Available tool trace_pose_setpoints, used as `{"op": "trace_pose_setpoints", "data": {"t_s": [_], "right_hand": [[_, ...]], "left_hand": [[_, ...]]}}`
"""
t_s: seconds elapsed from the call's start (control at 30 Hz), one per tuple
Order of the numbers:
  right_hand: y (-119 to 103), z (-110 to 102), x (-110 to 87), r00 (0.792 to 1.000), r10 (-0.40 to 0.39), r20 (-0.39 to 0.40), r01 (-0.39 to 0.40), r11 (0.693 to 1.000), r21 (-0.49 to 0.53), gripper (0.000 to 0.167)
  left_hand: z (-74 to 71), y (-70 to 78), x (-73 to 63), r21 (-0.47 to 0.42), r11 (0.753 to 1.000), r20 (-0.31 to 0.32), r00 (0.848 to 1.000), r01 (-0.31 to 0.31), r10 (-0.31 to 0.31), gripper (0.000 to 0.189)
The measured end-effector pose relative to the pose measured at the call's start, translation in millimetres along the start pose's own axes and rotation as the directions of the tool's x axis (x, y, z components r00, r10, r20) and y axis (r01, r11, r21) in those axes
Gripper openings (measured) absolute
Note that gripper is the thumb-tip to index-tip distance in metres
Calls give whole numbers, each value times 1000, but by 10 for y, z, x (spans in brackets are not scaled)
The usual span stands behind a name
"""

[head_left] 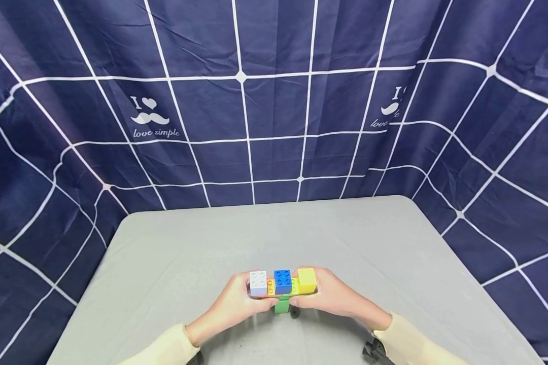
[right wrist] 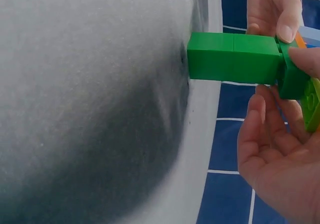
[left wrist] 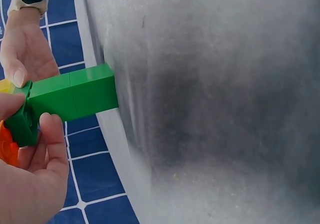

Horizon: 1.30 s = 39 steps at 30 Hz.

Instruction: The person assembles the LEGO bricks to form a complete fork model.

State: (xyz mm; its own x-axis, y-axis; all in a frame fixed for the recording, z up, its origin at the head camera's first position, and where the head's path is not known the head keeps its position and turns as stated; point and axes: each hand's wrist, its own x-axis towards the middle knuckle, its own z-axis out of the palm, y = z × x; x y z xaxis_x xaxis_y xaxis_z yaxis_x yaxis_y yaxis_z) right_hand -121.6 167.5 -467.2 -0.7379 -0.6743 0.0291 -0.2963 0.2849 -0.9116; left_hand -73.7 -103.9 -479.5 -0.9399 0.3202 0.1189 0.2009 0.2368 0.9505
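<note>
Both hands hold a toy brick build over the grey table. Its top row carries a white brick (head_left: 258, 283), a blue brick (head_left: 282, 281) and a yellow brick (head_left: 307, 280). Beneath these are an orange brick (left wrist: 7, 146) and a lime green brick (right wrist: 312, 104). A green brick column (left wrist: 75, 92) stands under the middle, its lower end at the tabletop. My left hand (head_left: 239, 298) grips the white brick's end, thumb toward the column. On the yellow end, my right hand (head_left: 326, 295) grips likewise. Each hand's fingers behind the build are partly hidden in the head view.
The grey table (head_left: 187, 243) has rounded far corners. A dark blue curtain (head_left: 274, 111) with white grid lines surrounds its back and sides. Dark wrist-worn devices (head_left: 375, 350) show by the cream sleeves (head_left: 406, 337).
</note>
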Motion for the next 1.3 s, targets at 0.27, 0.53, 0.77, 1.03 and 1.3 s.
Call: {"op": "trace_pose_setpoints", "data": {"t_s": [0.27, 0.53, 0.77, 1.03, 1.3], "right_hand": [[-23, -9, -6, 998, -47, -35, 47, 999, -7, 29], [-26, -45, 1, 999, -39, -13, 39, 999, 6, 28], [-28, -56, 3, 999, -35, -4, 35, 999, -30, 27], [-55, -46, -21, 1000, -16, -5, 16, 998, -59, 27], [-92, -28, -23, 999, -51, -17, 50, 996, -69, 27]], "left_hand": [[14, 28, -12, 19, 1000, -11, 1000, -25, 25, 35], [42, 24, -10, 37, 999, -2, 1000, -31, 31, 38], [40, 3, -19, 26, 1000, 2, 1000, 9, -9, 35], [46, -15, -27, 18, 1000, 5, 1000, -1, 1, 35], [64, -21, -31, 28, 999, -10, 1000, -21, 21, 35]]}}
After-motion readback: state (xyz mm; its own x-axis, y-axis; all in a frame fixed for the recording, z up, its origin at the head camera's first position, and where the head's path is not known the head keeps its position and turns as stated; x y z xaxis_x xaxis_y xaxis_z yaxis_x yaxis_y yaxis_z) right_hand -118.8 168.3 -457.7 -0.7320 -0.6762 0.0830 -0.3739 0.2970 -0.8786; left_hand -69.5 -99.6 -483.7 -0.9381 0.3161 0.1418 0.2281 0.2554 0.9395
